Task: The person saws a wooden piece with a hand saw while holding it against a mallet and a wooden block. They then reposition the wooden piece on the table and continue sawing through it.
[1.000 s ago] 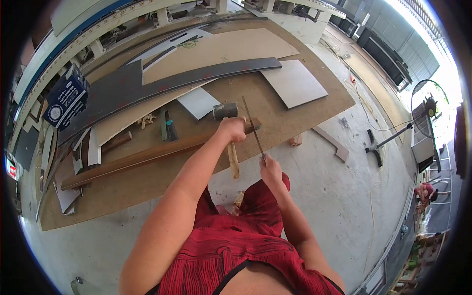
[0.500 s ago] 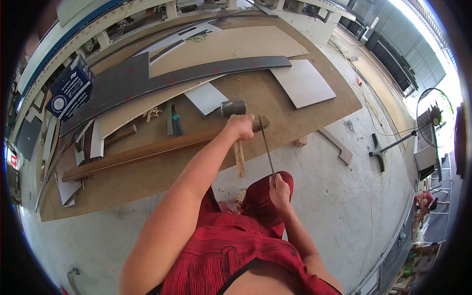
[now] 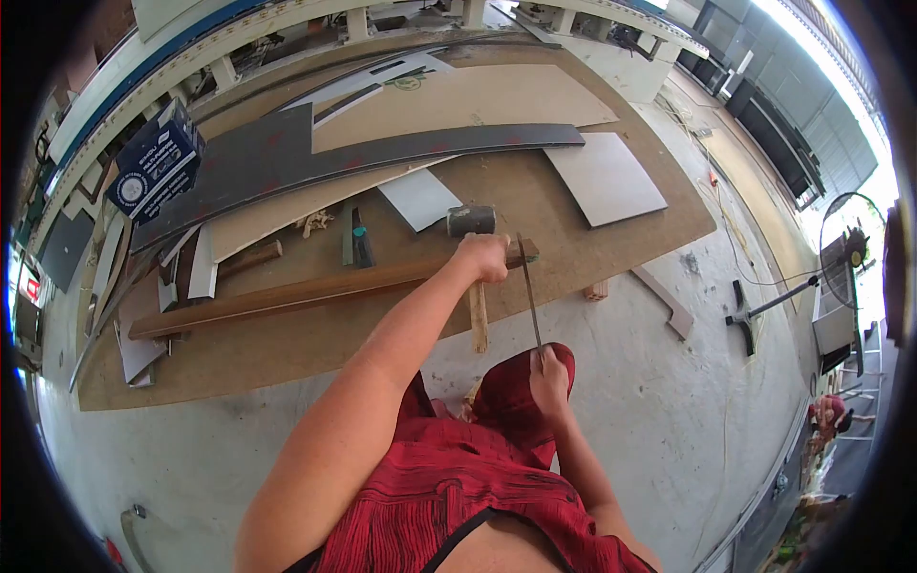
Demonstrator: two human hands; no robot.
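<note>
My left hand (image 3: 482, 257) is closed over a long brown wooden beam (image 3: 287, 299) near its right end, holding it down. A rubber mallet (image 3: 470, 221) lies at that hand, its head beyond the knuckles and its wooden handle coming out on my side; the middle is hidden. In my right hand (image 3: 549, 380), by my knee, is the near end of a hand saw (image 3: 531, 304), seen almost edge-on as a thin dark blade. Its far part crosses the beam just short of the green-marked end. My right fingers are wrapped round the grip, which they hide.
Under the beam lies a large brown board (image 3: 287, 358) bearing grey strips (image 3: 430, 145), a white panel (image 3: 607, 180) and a try square (image 3: 360, 244). A blue box (image 3: 156, 159) stands at the left. On the floor are an angled strip (image 3: 666, 304) and a fan (image 3: 848, 246).
The whole scene has shifted slightly right and down in view. My left hand keeps its place on the beam, and the saw still crosses near the beam's end.
</note>
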